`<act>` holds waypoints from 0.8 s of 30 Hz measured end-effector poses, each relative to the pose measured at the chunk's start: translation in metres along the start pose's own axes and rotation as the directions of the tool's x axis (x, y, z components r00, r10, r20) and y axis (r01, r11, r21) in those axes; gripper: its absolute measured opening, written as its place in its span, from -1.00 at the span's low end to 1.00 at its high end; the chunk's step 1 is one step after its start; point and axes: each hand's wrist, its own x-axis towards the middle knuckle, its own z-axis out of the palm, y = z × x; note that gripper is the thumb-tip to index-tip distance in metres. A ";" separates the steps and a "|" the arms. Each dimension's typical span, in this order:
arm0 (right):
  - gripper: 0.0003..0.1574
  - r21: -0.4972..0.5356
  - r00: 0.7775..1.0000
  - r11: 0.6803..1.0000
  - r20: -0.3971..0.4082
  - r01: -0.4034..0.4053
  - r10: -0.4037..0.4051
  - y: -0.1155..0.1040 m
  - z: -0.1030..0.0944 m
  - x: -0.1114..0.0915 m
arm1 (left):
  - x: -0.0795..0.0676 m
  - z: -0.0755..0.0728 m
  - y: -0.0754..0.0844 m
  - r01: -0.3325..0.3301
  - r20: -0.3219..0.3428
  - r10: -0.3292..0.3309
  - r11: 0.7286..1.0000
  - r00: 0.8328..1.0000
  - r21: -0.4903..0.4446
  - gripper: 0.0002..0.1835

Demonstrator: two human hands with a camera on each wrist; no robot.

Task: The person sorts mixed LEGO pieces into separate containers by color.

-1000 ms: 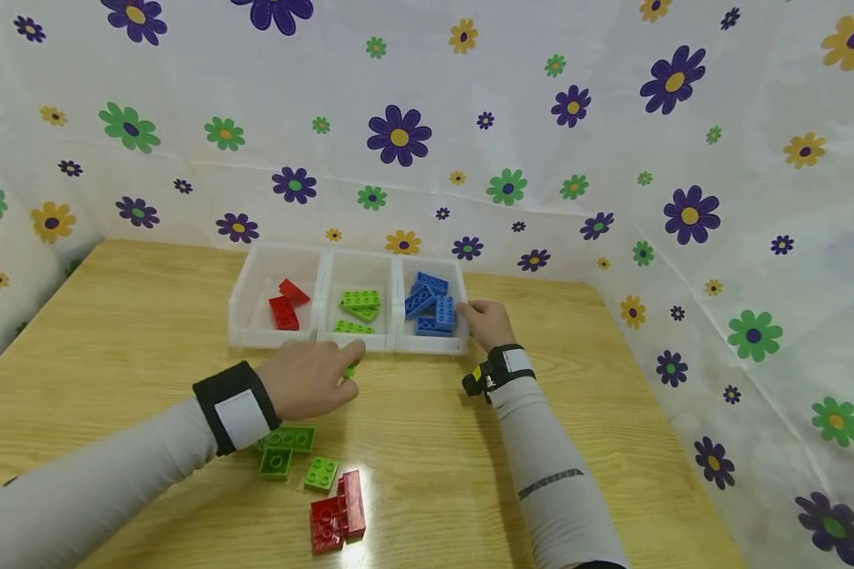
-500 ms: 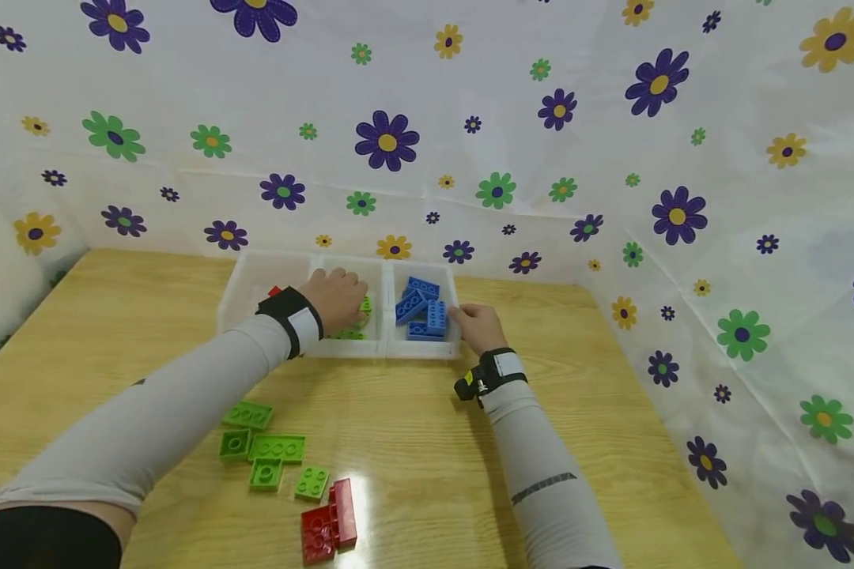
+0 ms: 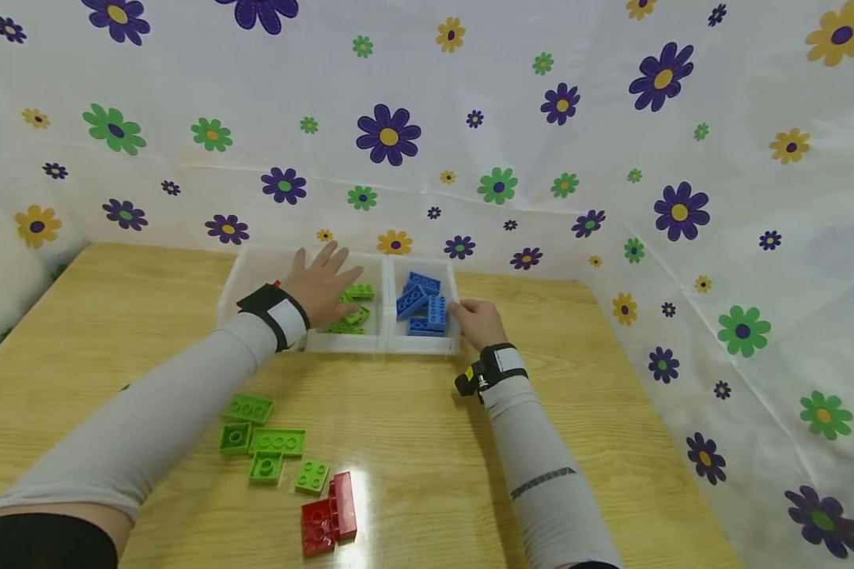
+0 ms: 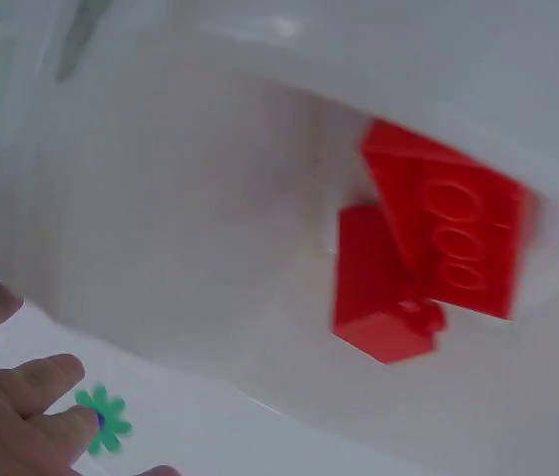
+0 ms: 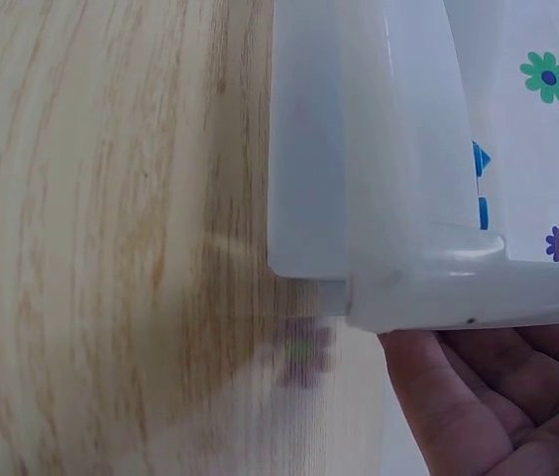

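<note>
A white three-compartment bin [image 3: 421, 345] stands at the back of the table. Over its middle compartment, my left hand [image 3: 320, 288] is raised with fingers spread and nothing held. Below and beside that hand lie light green toy bricks [image 3: 359, 291]. Red bricks [image 4: 384, 288] rest in the left compartment, mostly hidden by the left wrist in the head view. My right hand [image 3: 478, 322] grips the right end of the bin; the right wrist view shows its fingers [image 5: 438, 397] under the rim and the thumb above. Blue bricks [image 3: 436, 312] fill part of the right compartment.
Several green bricks [image 3: 277, 441] lie on the wooden table [image 3: 413, 442] near the left forearm. In front of them are red bricks [image 3: 344, 506] set against each other. A white flowered cloth [image 3: 527, 150] hangs close behind the bin and along the right side.
My left hand has gone from the table, where a green brick showed at its fingers, up to the middle compartment, and its fingers have spread. My right hand has stayed on the bin.
</note>
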 end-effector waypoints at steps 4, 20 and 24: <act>-0.40 0.001 1.000 1.000 0.012 -0.005 0.005 0.000 0.001 0.001 | -0.030 -0.013 -0.024 0.100 -0.008 -0.102 0.990 0.995 -0.102 -0.19; -0.38 0.012 0.999 0.999 0.018 -0.050 0.050 -0.005 0.000 -0.002 | -0.172 -0.020 0.007 0.049 -0.010 -0.050 0.997 0.999 -0.066 -0.46; -0.38 0.027 0.998 0.997 0.023 -0.066 0.066 -0.004 0.002 -0.001 | -0.175 -0.001 0.008 0.078 0.070 -0.072 0.994 0.995 -0.076 -0.44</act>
